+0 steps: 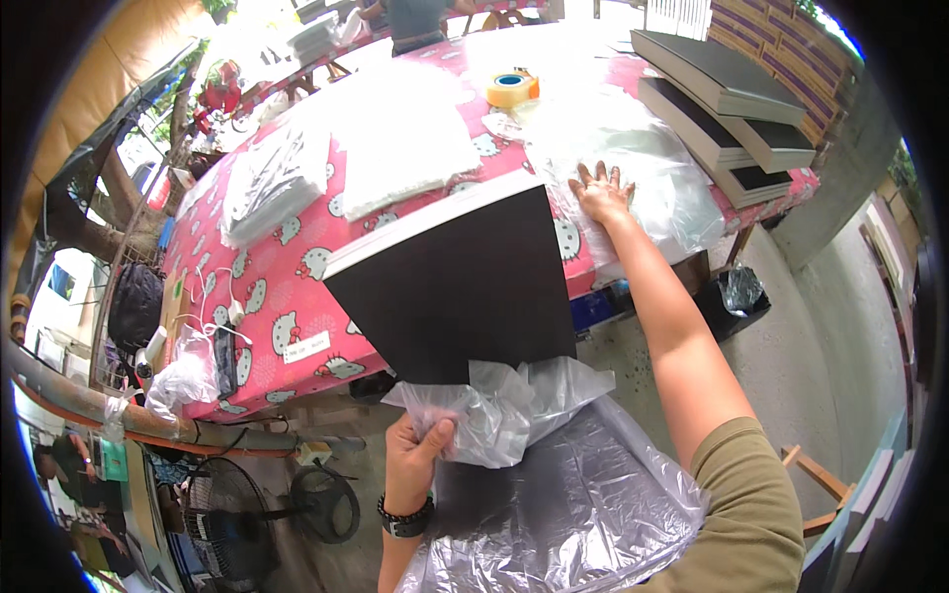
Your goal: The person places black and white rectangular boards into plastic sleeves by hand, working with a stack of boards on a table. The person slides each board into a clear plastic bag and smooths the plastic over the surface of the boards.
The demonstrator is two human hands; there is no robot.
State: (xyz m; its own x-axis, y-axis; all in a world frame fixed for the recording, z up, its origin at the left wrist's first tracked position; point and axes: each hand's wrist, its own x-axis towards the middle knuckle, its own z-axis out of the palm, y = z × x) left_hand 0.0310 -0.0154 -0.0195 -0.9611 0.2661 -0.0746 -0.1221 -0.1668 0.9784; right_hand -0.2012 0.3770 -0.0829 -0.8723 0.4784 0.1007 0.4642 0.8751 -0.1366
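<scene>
Left hand (423,443) pinches the bunched edge of a clear bag (633,474), bottom middle; something dark (529,504) is probably inside, glare's bad. Black book (455,282) is mid-frame, jutting past the pink table's (262,331) front edge, open room to its left. Right hand (604,198) has fingers spread wide on plastic sheets (657,173), upper right. Bin (730,322) at right holds crumpled plastic (741,291).

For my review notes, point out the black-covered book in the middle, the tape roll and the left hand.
Black-covered book (460,282): head view, middle of its black face.
Tape roll (512,96): head view, its yellow-orange outer side.
Left hand (415,453): head view, back of the hand.
</scene>
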